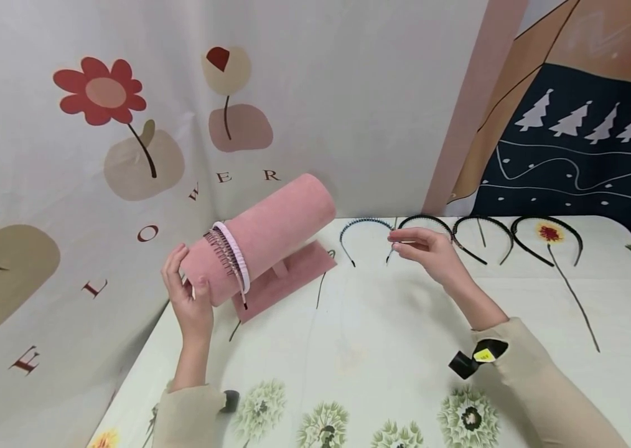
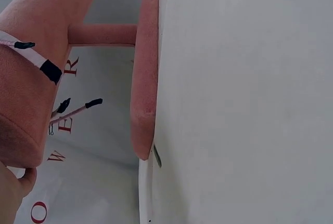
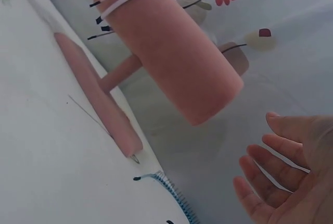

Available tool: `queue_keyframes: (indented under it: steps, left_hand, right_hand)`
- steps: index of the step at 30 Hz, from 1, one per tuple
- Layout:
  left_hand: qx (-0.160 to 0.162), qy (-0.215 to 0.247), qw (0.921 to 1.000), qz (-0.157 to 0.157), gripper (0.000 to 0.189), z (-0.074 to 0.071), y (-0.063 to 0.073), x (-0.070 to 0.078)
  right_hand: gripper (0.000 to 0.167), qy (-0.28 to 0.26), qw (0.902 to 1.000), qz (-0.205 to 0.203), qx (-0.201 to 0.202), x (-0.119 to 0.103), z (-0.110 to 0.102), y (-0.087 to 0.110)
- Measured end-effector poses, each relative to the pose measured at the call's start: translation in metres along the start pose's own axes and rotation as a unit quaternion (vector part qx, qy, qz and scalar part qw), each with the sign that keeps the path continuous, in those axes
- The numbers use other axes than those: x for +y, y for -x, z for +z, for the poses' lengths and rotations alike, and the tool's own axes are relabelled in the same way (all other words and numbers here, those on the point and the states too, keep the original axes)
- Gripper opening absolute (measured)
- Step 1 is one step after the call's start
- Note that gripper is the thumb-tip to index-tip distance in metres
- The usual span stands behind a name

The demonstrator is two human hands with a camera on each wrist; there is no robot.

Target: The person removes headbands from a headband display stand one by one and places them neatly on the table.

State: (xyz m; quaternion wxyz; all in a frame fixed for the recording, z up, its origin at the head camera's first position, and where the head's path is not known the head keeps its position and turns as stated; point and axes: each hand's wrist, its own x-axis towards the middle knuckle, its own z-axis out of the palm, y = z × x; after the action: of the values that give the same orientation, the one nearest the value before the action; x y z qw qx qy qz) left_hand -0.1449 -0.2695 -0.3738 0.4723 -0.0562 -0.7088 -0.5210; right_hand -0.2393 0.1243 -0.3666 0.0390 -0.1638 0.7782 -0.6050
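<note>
A pink velvety headband stand [image 1: 284, 218], a padded cylinder on a post and flat base [image 1: 287, 286], stands at the table's left. My left hand [image 1: 189, 298] grips the cylinder's left end, thumb on the near side. Beside that hand, a white headband [image 1: 233, 255] and some thin toothed headbands [image 1: 220, 252] circle the cylinder, their dark tips [image 2: 51, 71] hanging below. My right hand [image 1: 424, 249] hovers near the blue spiral headband [image 1: 366, 220], fingers loosely bent; the right wrist view shows nothing in the hand [image 3: 286, 177].
Several black headbands [image 1: 483, 218] lie in a row along the table's back edge, right of the blue one. A flower-printed cloth [image 1: 383, 336] covers the table. Behind it hangs a printed fabric backdrop [image 1: 360, 112], close to the stand.
</note>
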Motion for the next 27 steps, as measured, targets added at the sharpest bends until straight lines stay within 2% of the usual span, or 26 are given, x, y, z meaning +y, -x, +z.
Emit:
queue_keyframes:
  steps: [9, 16, 19, 21, 27]
  left_hand:
    - [-0.001, -0.002, 1.0000, -0.002, 0.069, -0.002, 0.000, -0.003]
    - [0.004, -0.005, 0.9999, -0.010, 0.069, -0.011, 0.001, -0.035]
    - [0.004, -0.006, 0.9999, -0.013, 0.066, -0.013, 0.000, -0.039]
    - [0.000, -0.005, 0.9999, -0.015, 0.064, -0.012, 0.000, -0.036]
    - [-0.008, -0.002, 0.9998, -0.015, 0.061, -0.004, -0.002, -0.002]
  right_hand:
    - [0.037, 0.000, 0.9999, 0.009, -0.015, 0.000, 0.017, -0.005]
    - [0.037, -0.009, 0.9996, 0.009, -0.027, 0.000, 0.031, -0.007]
    - [0.037, -0.007, 0.9994, 0.011, -0.033, 0.000, 0.037, -0.008]
    - [0.036, -0.005, 0.9992, 0.010, -0.038, -0.001, 0.042, -0.009]
    - [0.034, -0.009, 0.9986, 0.001, -0.052, -0.002, 0.059, -0.012]
